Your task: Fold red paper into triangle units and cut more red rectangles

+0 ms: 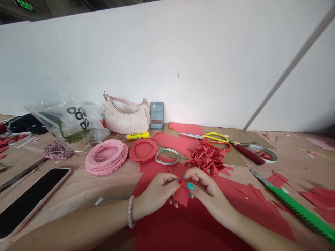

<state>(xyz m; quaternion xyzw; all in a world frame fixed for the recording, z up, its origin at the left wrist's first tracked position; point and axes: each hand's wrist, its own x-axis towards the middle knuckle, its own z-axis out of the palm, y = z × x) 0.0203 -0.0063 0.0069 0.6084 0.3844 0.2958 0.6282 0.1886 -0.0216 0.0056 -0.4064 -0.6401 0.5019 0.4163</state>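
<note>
My left hand (159, 191) and my right hand (206, 190) meet over a large red paper sheet (183, 223) and both pinch one small red paper piece (182, 195), fingers curled around its folded edges. A bead bracelet circles my left wrist. Just beyond my fingers lies a pile of folded red paper triangles (208, 158). A red ring of folded pieces (143, 150) and a larger pink ring (106, 157) sit further left.
A phone (28, 200) lies at the left edge. A green-handled knife (295, 205) lies on the right. Tape rolls (166, 156), yellow scissors (211, 137), a glue stick (138, 136), a pink handbag (125, 116) and a plastic bag (69, 122) stand behind. Red scraps litter the right side.
</note>
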